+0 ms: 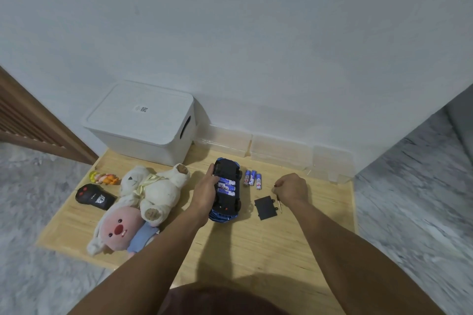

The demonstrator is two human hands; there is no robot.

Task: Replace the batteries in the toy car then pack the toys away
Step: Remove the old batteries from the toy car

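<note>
Blue toy car [226, 192] lies belly-up on the wooden table [256, 243], three batteries [226, 186] seated in its open bay. Left hand [206, 192] wraps its side, steadying it. Right hand [291, 188] is curled round the screwdriver [279, 205], tip down beside the black cover [266, 207]. Three loose cells [252, 178] lie just right of the car. Judgement: check polarity, seat the cover flush, then drive the screw upright.

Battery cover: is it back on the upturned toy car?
No, the battery cover lies on the wooden board beside the toy car, whose batteries show.
</note>
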